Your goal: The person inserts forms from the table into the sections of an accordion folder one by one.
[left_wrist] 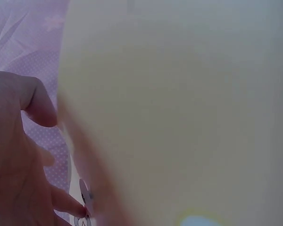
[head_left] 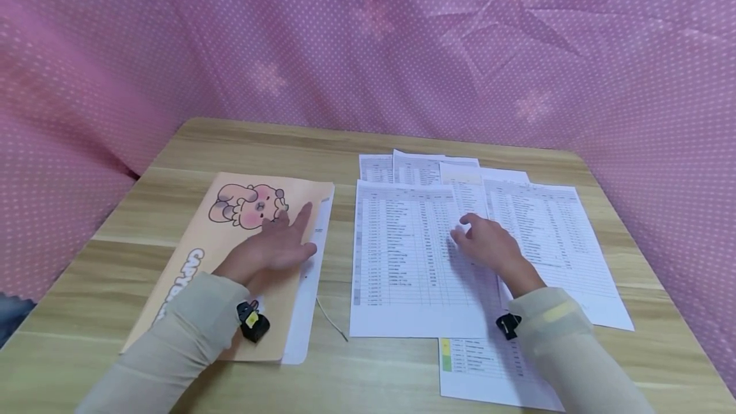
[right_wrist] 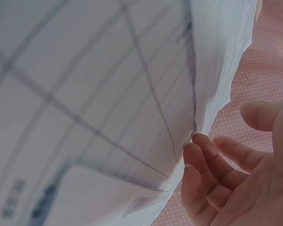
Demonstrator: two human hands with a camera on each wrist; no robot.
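Meanwhile, the orange folder [head_left: 230, 254] is pressed flat by the left hand [head_left: 273, 248], fingers straight; printed sheets [head_left: 414, 260] overlapping on the wooden table [head_left: 172, 145] are touched by the loosely curled right hand [head_left: 489, 241].

The left hand [head_left: 275, 249] lies flat, palm down, fingers straight and together pointing toward one o'clock, its forearm in a beige sleeve running back toward seven o'clock with a small black device at the wrist. The right hand [head_left: 485, 243] rests palm down with fingers loosely bent and pointing toward ten o'clock, fingertips [right_wrist: 194, 151] touching down, its sleeved forearm leading back toward five o'clock and also carrying a black wrist device.
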